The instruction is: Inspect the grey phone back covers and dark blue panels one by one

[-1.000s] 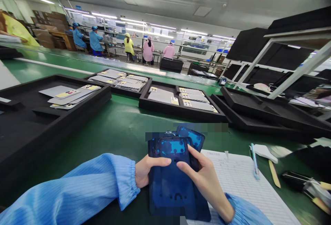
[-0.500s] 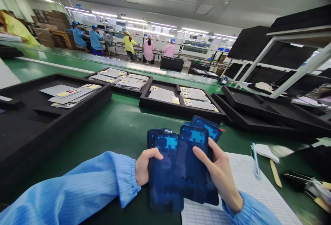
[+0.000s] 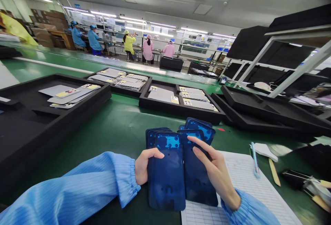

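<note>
My left hand (image 3: 142,164) is closed on the left edge of a fanned stack of dark blue phone back panels (image 3: 168,180), thumb on the front one. These panels have bright blue patches and round camera holes near the top. Beside them, my right hand (image 3: 216,166) holds a second bunch of the same panels (image 3: 198,183), its thumb and index finger lying over the upper face and its other fingers mostly hidden. Behind this bunch, more panels (image 3: 204,128) stick out at a tilt to the upper right.
Black trays (image 3: 160,105) with silver-grey phone back panels (image 3: 162,94) stand across the green table (image 3: 124,125). A large black tray (image 3: 85,113) lies left. On the right are a ruled sheet (image 3: 240,170), a pen (image 3: 255,163), and stacked black trays (image 3: 258,114). Several co-workers sit farther back.
The front panel in my right hand has lowered and moved right, clear of the left stack's face. My right index finger has come round onto the panel front. The left hand stays put.
</note>
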Action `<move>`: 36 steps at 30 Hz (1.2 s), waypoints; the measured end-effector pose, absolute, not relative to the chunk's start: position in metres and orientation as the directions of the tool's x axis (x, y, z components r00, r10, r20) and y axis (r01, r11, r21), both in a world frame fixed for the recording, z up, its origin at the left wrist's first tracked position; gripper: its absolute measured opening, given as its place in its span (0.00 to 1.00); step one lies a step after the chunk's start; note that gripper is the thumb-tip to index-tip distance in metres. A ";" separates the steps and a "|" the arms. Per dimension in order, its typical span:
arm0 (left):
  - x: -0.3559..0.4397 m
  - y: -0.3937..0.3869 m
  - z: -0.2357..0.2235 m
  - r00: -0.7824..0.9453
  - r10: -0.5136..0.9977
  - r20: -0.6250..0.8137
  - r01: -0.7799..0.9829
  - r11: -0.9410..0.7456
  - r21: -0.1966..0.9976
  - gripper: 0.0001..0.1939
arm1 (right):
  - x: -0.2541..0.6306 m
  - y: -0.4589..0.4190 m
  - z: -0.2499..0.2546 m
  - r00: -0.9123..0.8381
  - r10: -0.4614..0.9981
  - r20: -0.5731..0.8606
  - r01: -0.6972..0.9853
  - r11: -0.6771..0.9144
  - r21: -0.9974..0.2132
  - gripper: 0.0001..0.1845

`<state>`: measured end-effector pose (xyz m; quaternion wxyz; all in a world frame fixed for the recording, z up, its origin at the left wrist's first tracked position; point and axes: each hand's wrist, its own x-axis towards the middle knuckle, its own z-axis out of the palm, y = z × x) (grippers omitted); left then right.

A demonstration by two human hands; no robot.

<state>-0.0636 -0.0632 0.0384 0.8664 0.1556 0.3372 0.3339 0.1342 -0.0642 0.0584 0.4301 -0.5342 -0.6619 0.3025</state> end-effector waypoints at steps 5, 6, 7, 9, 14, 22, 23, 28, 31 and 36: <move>-0.064 -0.063 0.035 0.480 0.694 -0.536 -0.463 0.720 0.517 0.13 | 0.127 -0.069 0.052 -0.097 0.976 0.193 0.447 0.216 -0.868 0.15; -0.064 -0.063 0.035 0.476 0.700 -0.532 -0.463 0.714 0.524 0.13 | 0.125 -0.070 0.051 -0.097 0.978 0.182 0.435 0.207 -0.876 0.15; -0.064 -0.064 0.036 0.475 0.708 -0.523 -0.465 0.706 0.534 0.13 | 0.123 -0.070 0.050 -0.095 0.980 0.176 0.422 0.200 -0.884 0.15; -0.062 -0.064 0.037 0.467 0.732 -0.496 -0.472 0.681 0.560 0.12 | 0.119 -0.072 0.050 -0.094 0.982 0.163 0.398 0.187 -0.898 0.16; -0.059 -0.067 0.041 0.456 0.783 -0.423 -0.486 0.617 0.619 0.15 | 0.109 -0.077 0.056 -0.117 0.987 0.108 0.305 0.140 -0.942 0.17; -0.060 -0.067 0.037 0.504 0.787 -0.355 -0.475 0.596 0.647 0.17 | 0.107 -0.078 0.056 -0.105 0.992 0.066 0.277 0.093 -0.956 0.18; -0.060 -0.067 0.037 0.505 0.787 -0.354 -0.474 0.596 0.648 0.17 | 0.107 -0.078 0.056 -0.108 0.992 0.066 0.280 0.094 -0.955 0.17; -0.059 -0.067 0.040 0.494 0.794 -0.354 -0.483 0.589 0.648 0.17 | 0.105 -0.078 0.056 -0.089 0.991 0.095 0.297 0.118 -0.948 0.17; -0.059 -0.067 0.041 0.453 0.772 -0.445 -0.486 0.633 0.603 0.13 | 0.106 -0.078 0.054 -0.084 0.989 0.120 0.301 0.140 -0.943 0.16; -0.061 -0.064 0.036 0.415 0.690 -0.592 -0.461 0.721 0.517 0.09 | 0.117 -0.074 0.052 -0.038 0.987 0.156 0.293 0.160 -0.943 0.17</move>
